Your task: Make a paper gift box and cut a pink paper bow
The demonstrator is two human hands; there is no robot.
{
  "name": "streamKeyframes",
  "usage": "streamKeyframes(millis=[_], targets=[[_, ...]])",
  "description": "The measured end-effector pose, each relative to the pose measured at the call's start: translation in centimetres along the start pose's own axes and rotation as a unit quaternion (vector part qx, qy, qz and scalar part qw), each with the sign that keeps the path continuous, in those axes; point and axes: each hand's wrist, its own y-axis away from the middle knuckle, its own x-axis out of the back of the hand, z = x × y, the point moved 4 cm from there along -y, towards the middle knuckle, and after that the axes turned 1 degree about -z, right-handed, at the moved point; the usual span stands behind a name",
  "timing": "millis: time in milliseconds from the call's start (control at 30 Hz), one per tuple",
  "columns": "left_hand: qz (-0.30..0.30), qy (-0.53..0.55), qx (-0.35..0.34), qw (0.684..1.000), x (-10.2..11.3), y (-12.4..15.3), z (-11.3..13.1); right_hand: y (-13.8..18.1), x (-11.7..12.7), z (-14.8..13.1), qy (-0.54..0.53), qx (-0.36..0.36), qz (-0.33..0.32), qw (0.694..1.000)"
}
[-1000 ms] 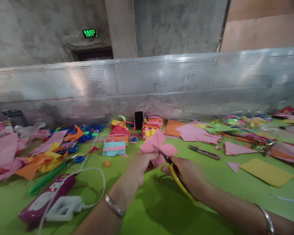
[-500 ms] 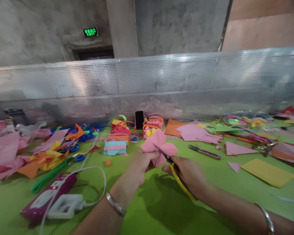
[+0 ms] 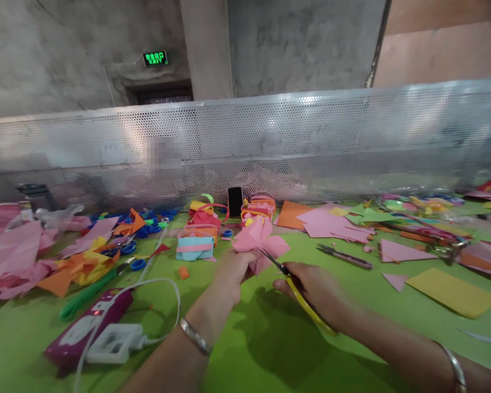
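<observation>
My left hand [image 3: 229, 273] is closed around the base of a folded pink paper piece [image 3: 258, 243], holding it up above the green table [image 3: 249, 349]. My right hand [image 3: 315, 286] grips yellow-handled scissors [image 3: 298, 295]. The dark blades point up and to the left, and their tips reach the lower right edge of the pink paper. Both wrists wear metal bangles.
A second pair of scissors [image 3: 343, 255] lies right of my hands, among pink sheets [image 3: 331, 224] and a yellow sheet [image 3: 454, 292]. A purple device with a white charger [image 3: 106, 333] sits front left. Paper baskets [image 3: 196, 243], a phone [image 3: 234, 201] and coloured scraps line the perforated metal barrier [image 3: 270, 142].
The pink paper has turned a little in my left hand and sits slightly higher. The scissors have shifted a bit to the right, blades still at the paper's edge.
</observation>
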Motion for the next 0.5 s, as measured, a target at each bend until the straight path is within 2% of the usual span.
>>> streamKeyframes(millis=[167,267,400,500], targets=[[0.058,0.018,0.002,0.998,0.9,-0.4,0.4,-0.2,0.4,0.6,-0.051,0.010,0.026,0.998],[0.049,0.026,0.004,0.998,0.8,-0.3,0.6,-0.4,0.9,0.9,-0.123,0.010,0.061,0.990],[0.020,0.029,0.013,0.999,0.4,-0.2,0.5,-0.8,2.0,1.8,-0.264,0.001,0.162,0.951],[-0.010,0.022,0.026,0.999,-0.1,-0.1,0.0,-1.1,2.1,1.9,-0.345,-0.001,0.160,0.925]])
